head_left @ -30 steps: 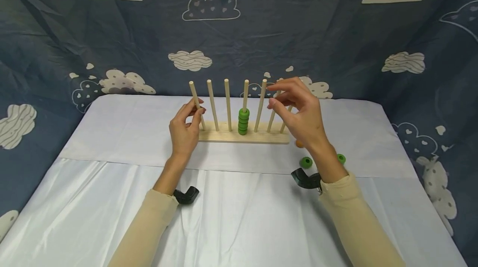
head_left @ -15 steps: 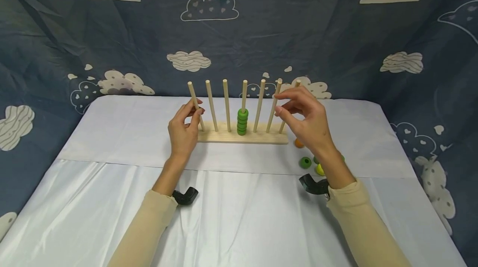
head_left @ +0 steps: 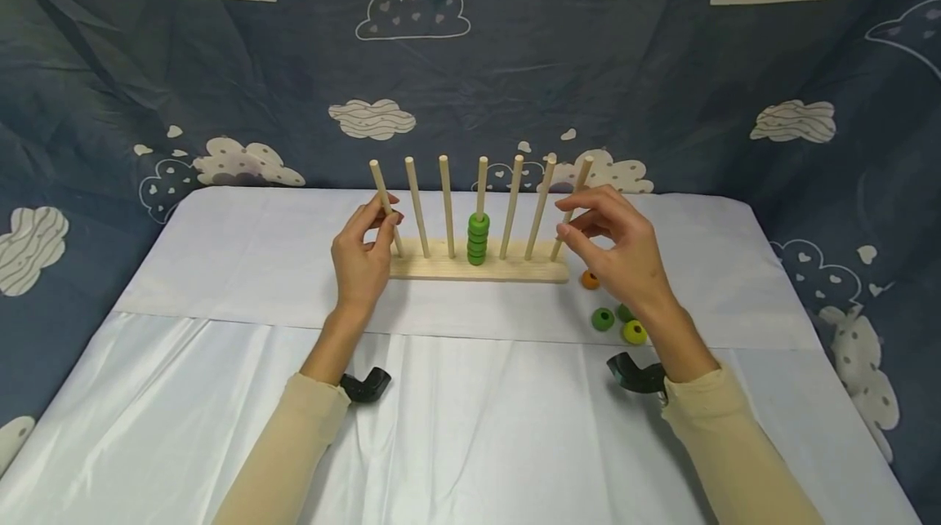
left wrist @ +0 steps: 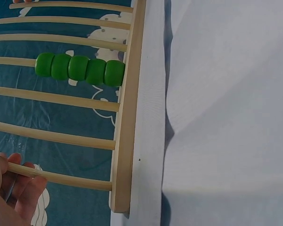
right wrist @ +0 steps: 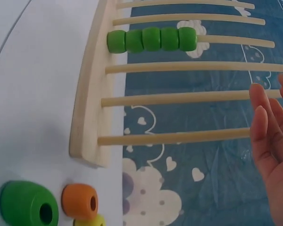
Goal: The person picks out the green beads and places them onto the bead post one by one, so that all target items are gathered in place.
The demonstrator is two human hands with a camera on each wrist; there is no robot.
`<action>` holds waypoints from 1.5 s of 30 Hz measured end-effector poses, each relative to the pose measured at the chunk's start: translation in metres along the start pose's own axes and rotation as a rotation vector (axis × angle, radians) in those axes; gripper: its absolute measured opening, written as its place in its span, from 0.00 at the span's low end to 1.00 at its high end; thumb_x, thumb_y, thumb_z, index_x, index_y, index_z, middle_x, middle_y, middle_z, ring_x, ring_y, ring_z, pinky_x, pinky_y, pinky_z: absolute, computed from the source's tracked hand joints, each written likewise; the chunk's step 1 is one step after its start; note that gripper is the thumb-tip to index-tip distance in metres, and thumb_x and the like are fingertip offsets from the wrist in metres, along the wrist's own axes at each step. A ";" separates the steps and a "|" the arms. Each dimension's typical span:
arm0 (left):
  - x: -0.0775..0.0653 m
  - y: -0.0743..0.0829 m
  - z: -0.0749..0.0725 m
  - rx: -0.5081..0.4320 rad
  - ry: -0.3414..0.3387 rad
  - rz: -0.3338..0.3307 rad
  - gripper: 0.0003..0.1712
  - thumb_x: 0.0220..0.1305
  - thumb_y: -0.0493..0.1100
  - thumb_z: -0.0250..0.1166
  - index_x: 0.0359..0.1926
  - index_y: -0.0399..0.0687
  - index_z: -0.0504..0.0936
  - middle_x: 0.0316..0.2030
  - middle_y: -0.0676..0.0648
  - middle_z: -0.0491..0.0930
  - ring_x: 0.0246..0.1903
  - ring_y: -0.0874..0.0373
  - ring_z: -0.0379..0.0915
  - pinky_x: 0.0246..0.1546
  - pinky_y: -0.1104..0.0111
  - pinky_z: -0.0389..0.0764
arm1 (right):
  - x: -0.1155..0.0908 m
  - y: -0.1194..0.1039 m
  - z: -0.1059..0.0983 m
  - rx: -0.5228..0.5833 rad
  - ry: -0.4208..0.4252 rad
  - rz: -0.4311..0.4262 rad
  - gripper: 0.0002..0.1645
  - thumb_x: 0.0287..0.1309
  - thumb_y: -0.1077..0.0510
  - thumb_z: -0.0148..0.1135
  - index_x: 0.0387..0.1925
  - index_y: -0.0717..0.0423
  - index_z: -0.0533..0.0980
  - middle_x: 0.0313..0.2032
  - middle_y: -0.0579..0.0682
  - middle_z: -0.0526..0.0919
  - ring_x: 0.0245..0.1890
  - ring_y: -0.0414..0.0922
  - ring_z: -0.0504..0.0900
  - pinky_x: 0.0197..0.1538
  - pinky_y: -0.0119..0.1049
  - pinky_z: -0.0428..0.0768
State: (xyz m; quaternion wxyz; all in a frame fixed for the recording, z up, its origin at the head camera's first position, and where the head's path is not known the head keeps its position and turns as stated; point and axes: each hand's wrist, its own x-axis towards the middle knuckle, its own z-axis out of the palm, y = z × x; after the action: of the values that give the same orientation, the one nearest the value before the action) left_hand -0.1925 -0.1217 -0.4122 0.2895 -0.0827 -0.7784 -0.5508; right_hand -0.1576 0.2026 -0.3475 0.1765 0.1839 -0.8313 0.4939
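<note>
A wooden bead stand (head_left: 434, 268) with several upright pegs is set at the back of the white table. Its middle peg carries a stack of several green beads (head_left: 478, 241), also visible in the left wrist view as green beads (left wrist: 78, 68). My left hand (head_left: 362, 260) pinches the leftmost peg (head_left: 378, 178) between thumb and fingers. At the other end, my right hand (head_left: 623, 247) is beside the rightmost peg (head_left: 583, 175), thumb and forefinger apart on either side of it. No bead shows in that hand; its fingers (right wrist: 261, 123) partly cover the peg in the right wrist view.
Loose beads lie to the right of the stand: an orange bead (head_left: 590, 280), a green bead (head_left: 603, 319), a yellow bead (head_left: 634, 332) and a second green bead (head_left: 624, 313) partly behind the right wrist. A dark cloud-patterned cloth (head_left: 515, 68) hangs behind the table.
My right hand has moved right and lower, from near the inner right pegs to the rightmost one, uncovering the yellow bead. The left hand keeps its place on the leftmost peg.
</note>
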 end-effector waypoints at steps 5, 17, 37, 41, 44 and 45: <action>-0.001 0.000 0.000 0.004 -0.002 -0.003 0.13 0.74 0.38 0.65 0.56 0.43 0.86 0.43 0.40 0.88 0.44 0.50 0.86 0.30 0.86 0.80 | -0.006 0.004 -0.006 -0.017 -0.010 0.015 0.18 0.63 0.67 0.70 0.54 0.58 0.83 0.48 0.52 0.81 0.39 0.31 0.83 0.50 0.18 0.81; 0.000 -0.002 0.001 0.000 0.003 -0.003 0.13 0.74 0.38 0.65 0.55 0.42 0.86 0.42 0.40 0.89 0.44 0.50 0.86 0.30 0.86 0.80 | -0.019 0.019 -0.019 -0.092 -0.024 0.055 0.19 0.63 0.65 0.71 0.55 0.56 0.83 0.48 0.46 0.81 0.40 0.28 0.83 0.48 0.16 0.80; 0.001 0.002 0.000 0.002 -0.007 -0.002 0.13 0.73 0.39 0.66 0.55 0.43 0.87 0.43 0.40 0.89 0.44 0.49 0.86 0.32 0.86 0.80 | -0.037 0.039 -0.028 -0.173 -0.084 0.077 0.19 0.61 0.67 0.72 0.54 0.56 0.84 0.46 0.46 0.82 0.39 0.25 0.81 0.46 0.15 0.79; 0.001 0.002 -0.001 0.003 -0.003 -0.009 0.12 0.73 0.39 0.66 0.54 0.43 0.87 0.43 0.40 0.89 0.44 0.48 0.86 0.31 0.85 0.80 | -0.042 0.044 -0.031 -0.191 -0.102 0.093 0.18 0.62 0.66 0.72 0.54 0.56 0.83 0.46 0.50 0.82 0.40 0.25 0.80 0.46 0.14 0.78; 0.001 0.001 -0.001 0.005 0.001 -0.006 0.12 0.73 0.39 0.66 0.54 0.43 0.87 0.42 0.40 0.89 0.44 0.49 0.86 0.30 0.85 0.80 | -0.045 0.046 -0.034 -0.216 -0.110 0.121 0.19 0.63 0.66 0.72 0.54 0.54 0.83 0.47 0.54 0.82 0.41 0.23 0.79 0.46 0.13 0.77; 0.001 0.001 -0.001 0.005 0.002 -0.002 0.12 0.73 0.39 0.66 0.54 0.43 0.87 0.42 0.40 0.89 0.44 0.49 0.86 0.30 0.85 0.80 | -0.046 0.047 -0.036 -0.220 -0.112 0.132 0.19 0.63 0.66 0.72 0.55 0.54 0.83 0.47 0.55 0.83 0.41 0.23 0.79 0.46 0.12 0.77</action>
State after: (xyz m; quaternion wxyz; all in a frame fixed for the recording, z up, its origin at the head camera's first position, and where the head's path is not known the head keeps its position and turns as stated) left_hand -0.1923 -0.1222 -0.4106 0.2899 -0.0807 -0.7795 -0.5494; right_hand -0.1362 0.2609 -0.3887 0.1160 0.1358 -0.8993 0.3991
